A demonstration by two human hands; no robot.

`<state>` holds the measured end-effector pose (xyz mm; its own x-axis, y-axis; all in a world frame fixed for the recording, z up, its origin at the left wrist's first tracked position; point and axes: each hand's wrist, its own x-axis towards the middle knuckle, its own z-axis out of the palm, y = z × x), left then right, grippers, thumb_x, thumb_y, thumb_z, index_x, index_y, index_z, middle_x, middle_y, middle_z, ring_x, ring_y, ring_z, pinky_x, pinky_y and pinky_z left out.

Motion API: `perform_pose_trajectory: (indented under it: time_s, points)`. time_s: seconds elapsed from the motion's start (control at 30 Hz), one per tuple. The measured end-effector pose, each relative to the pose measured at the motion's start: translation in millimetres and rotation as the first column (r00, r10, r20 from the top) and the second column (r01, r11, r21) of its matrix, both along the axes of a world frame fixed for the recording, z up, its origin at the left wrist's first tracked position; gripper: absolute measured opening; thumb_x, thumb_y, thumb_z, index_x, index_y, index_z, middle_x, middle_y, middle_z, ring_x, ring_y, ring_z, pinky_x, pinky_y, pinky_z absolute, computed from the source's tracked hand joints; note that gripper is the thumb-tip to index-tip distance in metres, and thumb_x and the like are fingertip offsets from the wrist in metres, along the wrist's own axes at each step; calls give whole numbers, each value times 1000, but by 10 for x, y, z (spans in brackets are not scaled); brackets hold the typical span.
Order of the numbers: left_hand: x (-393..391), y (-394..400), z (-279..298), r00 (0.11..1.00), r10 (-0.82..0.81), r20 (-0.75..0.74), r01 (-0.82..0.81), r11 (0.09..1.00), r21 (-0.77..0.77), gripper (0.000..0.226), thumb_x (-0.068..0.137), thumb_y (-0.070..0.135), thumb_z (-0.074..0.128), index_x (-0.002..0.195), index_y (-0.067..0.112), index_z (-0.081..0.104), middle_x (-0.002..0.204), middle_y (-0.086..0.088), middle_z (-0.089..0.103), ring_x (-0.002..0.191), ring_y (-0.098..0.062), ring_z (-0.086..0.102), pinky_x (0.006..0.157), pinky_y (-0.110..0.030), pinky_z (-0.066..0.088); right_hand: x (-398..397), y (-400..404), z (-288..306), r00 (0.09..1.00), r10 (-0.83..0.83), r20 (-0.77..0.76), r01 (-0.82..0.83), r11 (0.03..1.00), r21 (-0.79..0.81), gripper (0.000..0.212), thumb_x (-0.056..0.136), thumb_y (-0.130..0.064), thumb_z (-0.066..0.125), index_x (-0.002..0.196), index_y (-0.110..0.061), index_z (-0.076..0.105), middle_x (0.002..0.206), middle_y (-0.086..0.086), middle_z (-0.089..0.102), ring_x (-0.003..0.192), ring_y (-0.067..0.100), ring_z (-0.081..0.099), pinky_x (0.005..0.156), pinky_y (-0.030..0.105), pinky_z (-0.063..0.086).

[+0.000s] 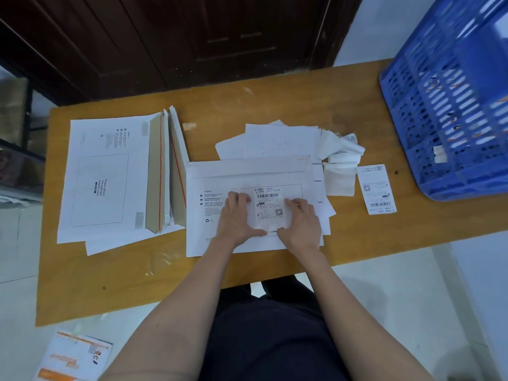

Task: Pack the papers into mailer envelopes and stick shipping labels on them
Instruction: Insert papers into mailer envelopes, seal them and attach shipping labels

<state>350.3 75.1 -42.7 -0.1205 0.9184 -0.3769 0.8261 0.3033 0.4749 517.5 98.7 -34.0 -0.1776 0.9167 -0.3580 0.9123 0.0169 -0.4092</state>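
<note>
White mailer envelope (pixel 247 204) is lying flat near the front edge of the wooden table (pixel 115 276), right in front of the person, and a shipping label (pixel 270 209) is sitting inside the printed box on its face. Both hands are framing that label. The left hand (pixel 238 218) is resting along its left edge and the right hand (pixel 301 221) along its right edge, fingers laid out mostly straight and flat on the paper, thumbs meeting at the bottom edge of the label. So they're pressing it down, not pinching or gripping anything as far as I can see.

Behind the envelope a loose pile of papers (pixel 277 141) is fanning out, some of it tucked under the envelope's far edge. To the right of that pile there's a crumpled heap of peeled label backing (pixel 342 158), and just beside it a second shipping label (pixel 376 189) is lying on the bare wood by itself.

Over on the left a stack of empty mailers (pixel 110 177) is lying with flaps open, brown insides and red tear strips showing. A blue plastic crate (pixel 450 100) is sitting on the far right corner of the table. Down on the floor, bottom left, an orange and white package (pixel 74 356) is lying.
</note>
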Motion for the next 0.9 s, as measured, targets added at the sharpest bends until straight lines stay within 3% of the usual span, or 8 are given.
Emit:
perform_pose_trajectory:
  time_s: [0.2, 0.3, 0.5, 0.73, 0.9]
  points:
    - [7, -37, -8, 1000, -14, -23, 14, 1000, 14, 94, 56, 51, 85, 127, 13, 36, 123, -6, 30, 113, -21, 36, 98, -30, 37, -40, -27, 0, 993, -100, -65, 99, 995, -15, 63, 75, -35, 64, 134, -19, 48, 136, -7, 40, 126, 14, 37, 101, 30, 36]
    - [30, -46, 0, 1000, 3, -27, -2, 1000, 15, 94, 56, 55, 83, 127, 14, 36, 123, -5, 30, 114, -20, 36, 98, -30, 37, -45, -60, -17, 998, -57, -12, 57, 998, 29, 61, 77, -40, 66, 131, -18, 47, 137, -4, 39, 126, 16, 36, 98, 30, 35]
    - [58, -47, 7, 999, 26, -38, -25, 999, 21, 96, 53, 56, 84, 125, 16, 34, 121, -3, 29, 113, -19, 34, 98, -28, 34, 83, -108, -85, 997, 24, -69, -23, 1000, 13, 71, 74, -29, 70, 138, -17, 42, 147, -3, 34, 134, 17, 30, 103, 30, 32]
    - [33, -68, -5, 997, -1, -72, 2, 1000, 17, 99, 52, 58, 84, 128, 17, 34, 124, -3, 30, 115, -20, 35, 99, -28, 32, 176, -207, -152, 964, -37, -263, 55, 996, 64, 65, 74, -9, 65, 136, -19, 49, 147, -4, 39, 132, 18, 34, 106, 39, 37]
    - [-17, -112, -27, 995, 19, -102, -18, 1000, 14, 101, 52, 60, 83, 129, 18, 33, 124, -2, 30, 116, -19, 34, 99, -28, 30, 186, -195, -164, 953, -54, -299, 73, 996, 53, 64, 74, 2, 57, 134, -19, 51, 146, -4, 39, 132, 18, 33, 106, 39, 37]
